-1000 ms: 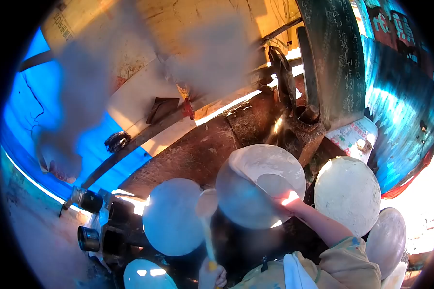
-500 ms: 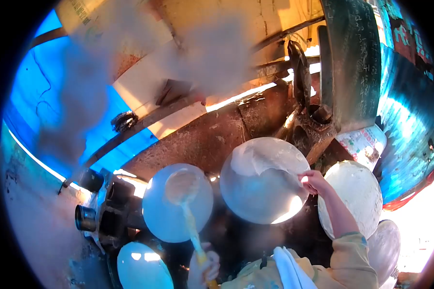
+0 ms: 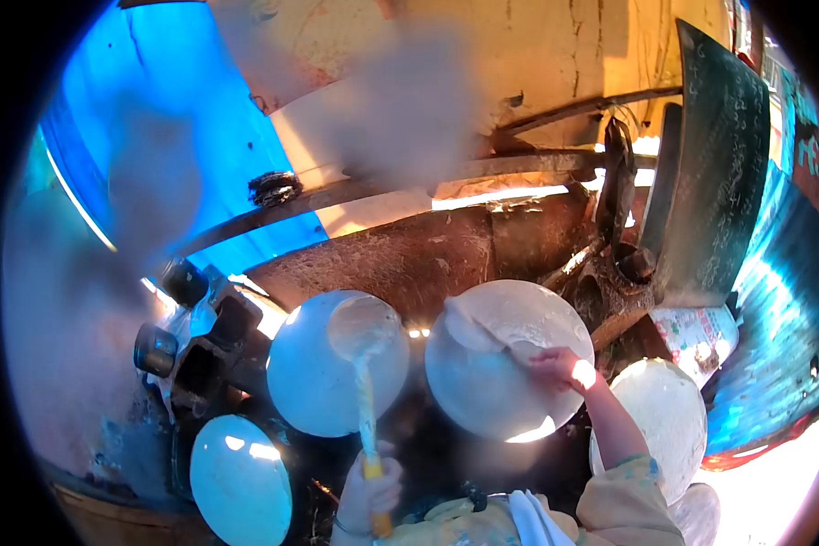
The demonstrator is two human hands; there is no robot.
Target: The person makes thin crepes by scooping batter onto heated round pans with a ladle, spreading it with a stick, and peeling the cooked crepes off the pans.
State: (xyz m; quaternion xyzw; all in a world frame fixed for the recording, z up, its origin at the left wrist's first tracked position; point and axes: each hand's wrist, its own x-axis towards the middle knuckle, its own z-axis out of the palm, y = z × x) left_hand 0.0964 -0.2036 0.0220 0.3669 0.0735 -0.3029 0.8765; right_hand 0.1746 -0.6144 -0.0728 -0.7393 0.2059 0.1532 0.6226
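Observation:
My left hand (image 3: pixel 369 491) is wrapped round the yellow handle of a ladle (image 3: pixel 364 400). The ladle's round head rests over a pale round pan (image 3: pixel 314 391) at centre left. To its right, my right hand (image 3: pixel 560 366) is closed over a second round pan (image 3: pixel 482 396). Its fingers pinch the edge of a thin whitish sheet (image 3: pixel 469 328), which is partly raised and folded on that pan.
Another pale disc (image 3: pixel 660 423) stands at the right, and a bluish one (image 3: pixel 241 482) at the lower left. Dark metal cylinders (image 3: pixel 157 349) are at the left. A chalkboard (image 3: pixel 719 173) hangs at the upper right. Smudges blur the upper view.
The view has turned. My right hand has moved from the right pan's edge inward over it, with the sheet now lifted. The ladle has shifted onto the left pan.

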